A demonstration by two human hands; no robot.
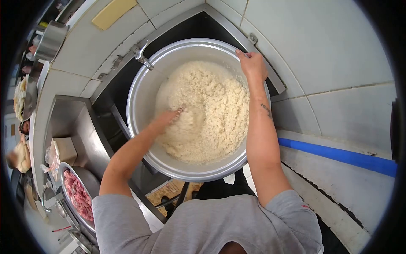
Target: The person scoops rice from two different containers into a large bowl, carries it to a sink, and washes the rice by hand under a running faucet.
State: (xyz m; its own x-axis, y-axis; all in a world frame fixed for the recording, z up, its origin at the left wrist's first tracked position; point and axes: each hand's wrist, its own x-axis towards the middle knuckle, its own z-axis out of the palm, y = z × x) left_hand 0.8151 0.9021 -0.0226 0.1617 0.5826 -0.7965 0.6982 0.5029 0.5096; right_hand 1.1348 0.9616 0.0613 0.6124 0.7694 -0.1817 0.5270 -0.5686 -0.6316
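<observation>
A large round metal pot [132,99] sits over the dark sink in the head view, holding a mass of wet, pale rice [224,114] with cloudy water at its upper and left side. My left hand [171,116] is down in the rice left of the middle. Its fingers are smeared by motion and partly covered by grains. On the pot's upper right rim, my right hand [253,65] is closed around the edge. A metal faucet [144,58] reaches over the rim at the upper left, with a thin streak below its spout.
To the left, a metal bowl of raw meat [78,192] stands beside a steel basin [95,127]. A blue pipe [338,156] runs along the right. Tiled walls [321,46] close in behind. Another person's arm [20,156] shows at the far left.
</observation>
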